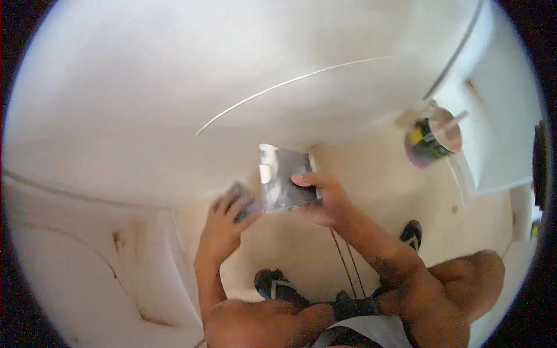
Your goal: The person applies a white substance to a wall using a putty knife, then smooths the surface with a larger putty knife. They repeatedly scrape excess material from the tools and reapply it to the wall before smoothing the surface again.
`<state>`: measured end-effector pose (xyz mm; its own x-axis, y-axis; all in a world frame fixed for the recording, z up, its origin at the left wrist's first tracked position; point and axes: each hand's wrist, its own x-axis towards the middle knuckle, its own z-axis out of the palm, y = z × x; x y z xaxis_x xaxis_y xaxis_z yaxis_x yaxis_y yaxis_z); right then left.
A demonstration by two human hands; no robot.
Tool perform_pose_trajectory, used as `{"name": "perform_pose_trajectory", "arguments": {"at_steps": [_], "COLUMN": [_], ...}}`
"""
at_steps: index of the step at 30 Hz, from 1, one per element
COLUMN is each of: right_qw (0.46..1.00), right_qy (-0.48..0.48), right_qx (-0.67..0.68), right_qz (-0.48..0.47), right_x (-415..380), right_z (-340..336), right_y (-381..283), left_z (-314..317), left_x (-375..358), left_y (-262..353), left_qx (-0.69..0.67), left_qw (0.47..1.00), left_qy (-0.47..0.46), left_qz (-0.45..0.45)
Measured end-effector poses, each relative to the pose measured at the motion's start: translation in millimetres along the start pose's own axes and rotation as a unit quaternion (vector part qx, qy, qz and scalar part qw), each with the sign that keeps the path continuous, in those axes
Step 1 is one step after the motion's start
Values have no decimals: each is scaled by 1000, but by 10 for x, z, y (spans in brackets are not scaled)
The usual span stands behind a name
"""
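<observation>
My right hand (325,200) grips a flat, shiny metal plate (281,177) by its right edge, the thumb on top of a dark strip. Just left of the plate is my left hand (232,214), blurred by motion, with its fingers around a small grey object (243,203) that I cannot make out. The two hands are apart, in front of a large pale surface (145,87) that carries a thin raised white line (290,81).
A bucket (429,142) with a dark, yellow and purple label stands at the right, a stick or handle poking from it. Below are the beige floor (371,174), my knees and my sandalled feet. Rust-brown marks show on the white panel (139,255) at lower left.
</observation>
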<state>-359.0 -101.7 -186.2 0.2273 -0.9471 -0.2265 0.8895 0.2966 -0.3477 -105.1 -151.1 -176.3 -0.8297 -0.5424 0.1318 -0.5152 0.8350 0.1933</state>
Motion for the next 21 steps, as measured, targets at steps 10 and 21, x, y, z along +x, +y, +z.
{"name": "perform_pose_trajectory", "arguments": {"at_steps": [10, 21], "right_qw": [605, 417], "right_qy": [482, 427], "right_qx": [-410, -496], "right_qz": [-484, -631], "right_x": [-197, 288], "right_z": [-800, -756], "right_y": [-2277, -2418], "left_z": [776, 807], "left_x": [-399, -639], "left_y": [610, 688], "left_qx": [-311, -280], "left_qw": [943, 945], "left_qy": [40, 39], "left_qz": [-110, -165]}}
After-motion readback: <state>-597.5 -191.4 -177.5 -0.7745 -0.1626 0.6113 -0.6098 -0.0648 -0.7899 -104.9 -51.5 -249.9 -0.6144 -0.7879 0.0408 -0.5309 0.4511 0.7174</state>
